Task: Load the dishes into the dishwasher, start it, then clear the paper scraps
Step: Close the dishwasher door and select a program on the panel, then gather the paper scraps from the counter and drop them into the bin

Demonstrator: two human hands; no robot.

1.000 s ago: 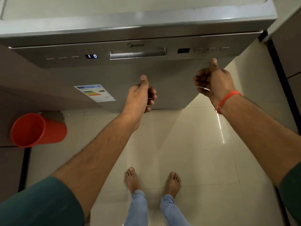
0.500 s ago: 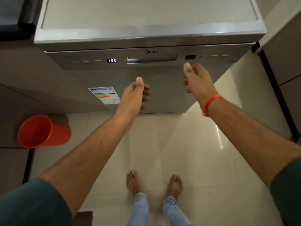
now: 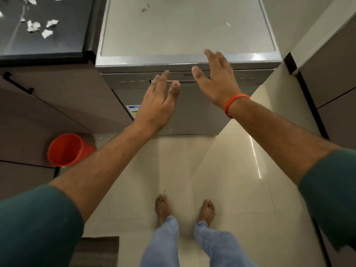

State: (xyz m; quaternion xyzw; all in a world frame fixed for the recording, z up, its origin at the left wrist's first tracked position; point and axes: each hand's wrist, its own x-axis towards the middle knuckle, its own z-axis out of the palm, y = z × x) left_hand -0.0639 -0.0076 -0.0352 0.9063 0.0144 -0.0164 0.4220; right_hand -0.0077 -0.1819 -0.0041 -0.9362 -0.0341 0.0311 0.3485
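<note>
The silver dishwasher [image 3: 185, 35] stands straight ahead with its door closed. Its control strip and handle [image 3: 250, 79] run along the top of the door. My left hand [image 3: 157, 105] hangs in front of the door with straight, spread fingers and holds nothing. My right hand [image 3: 217, 79], with an orange band on the wrist, is raised before the door's upper edge, fingers also straight and empty. Several white paper scraps [image 3: 38, 26] lie on the dark countertop [image 3: 48, 47] at the upper left.
An orange bin [image 3: 66, 150] stands on the floor at the left, against the brown cabinets [image 3: 48, 112]. More cabinet fronts [image 3: 331, 83] rise on the right. A dark mat [image 3: 96, 249] lies near my bare feet on the pale tiled floor [image 3: 221, 170].
Both hands went from curled to straight fingers and rose toward the top of the door. My view lifted, bringing the dishwasher's top and the countertop with scraps into sight.
</note>
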